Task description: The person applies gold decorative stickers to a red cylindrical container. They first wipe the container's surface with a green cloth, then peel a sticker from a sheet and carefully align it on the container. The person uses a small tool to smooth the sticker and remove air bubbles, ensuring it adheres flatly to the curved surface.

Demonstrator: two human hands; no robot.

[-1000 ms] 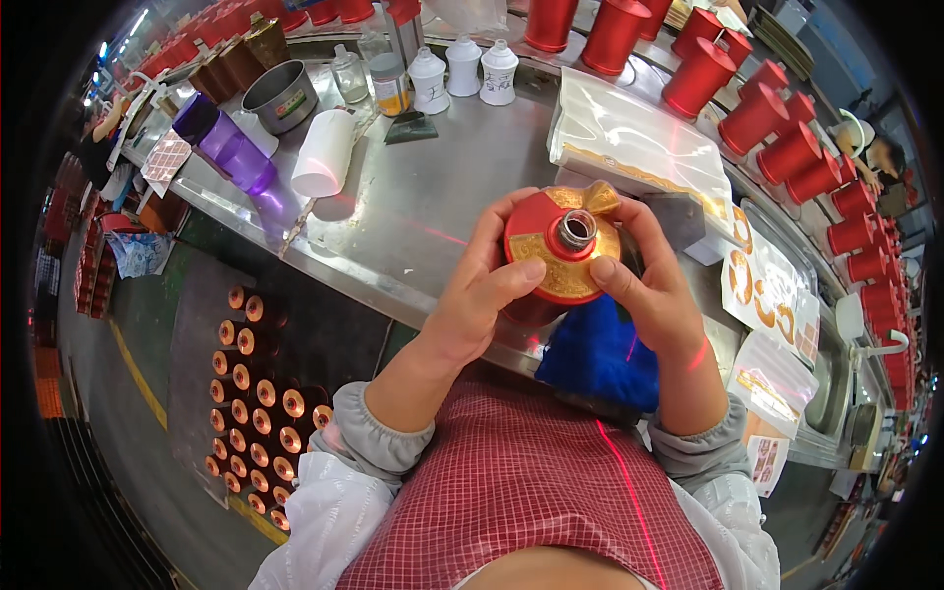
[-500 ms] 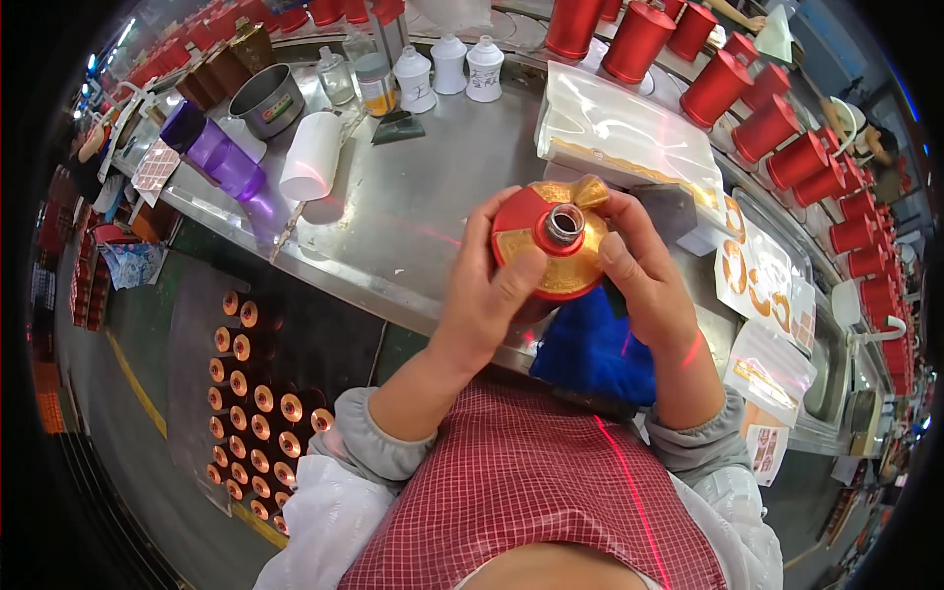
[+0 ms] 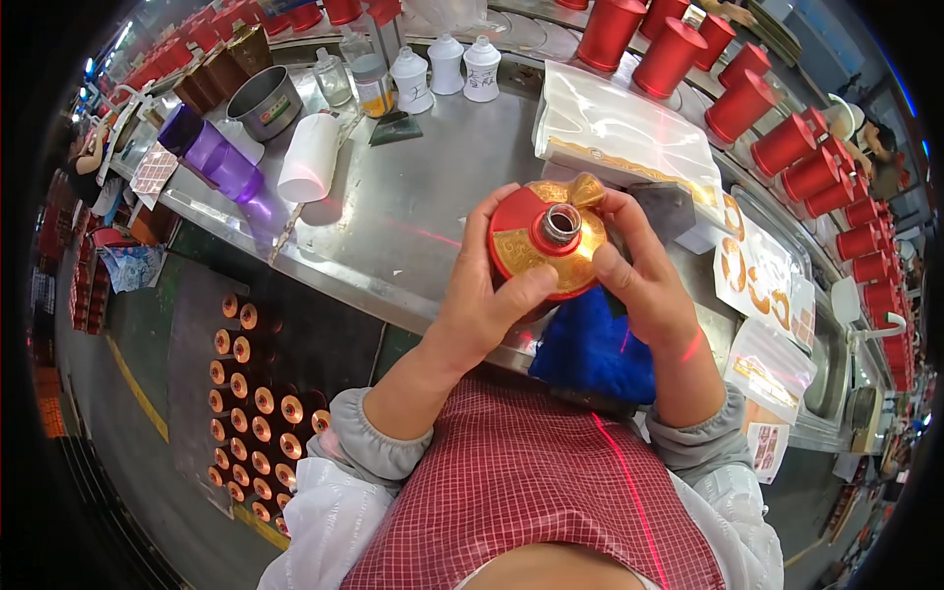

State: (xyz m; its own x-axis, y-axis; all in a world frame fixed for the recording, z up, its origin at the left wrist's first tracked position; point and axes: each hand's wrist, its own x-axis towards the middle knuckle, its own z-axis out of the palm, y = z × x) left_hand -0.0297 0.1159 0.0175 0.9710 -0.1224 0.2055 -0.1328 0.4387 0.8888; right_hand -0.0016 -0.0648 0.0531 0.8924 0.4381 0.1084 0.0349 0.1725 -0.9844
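Between my hands, a round red bottle [image 3: 509,216] stands tilted with its open glass neck [image 3: 561,225] facing me. A gold patterned sheet [image 3: 521,254], probably a decal, lies over its shoulder, and one end of it curls up loose at the far right. My left hand [image 3: 487,300] wraps the bottle's left side, its thumb lying on the gold sheet near the front. On the right side, my right hand [image 3: 644,280] is closed around the bottle, with a fingertip against the curled end and the thumb at the bottle's edge. A blue cloth [image 3: 590,344] lies just below.
Rows of red bottles [image 3: 669,57] line a conveyor at the back and right. A white plastic-covered stack [image 3: 624,123] and decal sheets [image 3: 757,270] lie to the right. On the steel table [image 3: 393,216] stand a purple bottle [image 3: 221,162], a white roll [image 3: 311,157] and a pot [image 3: 265,103].
The red bottles on the conveyor have shifted along. My left thumb has slid slightly right and down on the gold sheet; the held bottle has barely moved.
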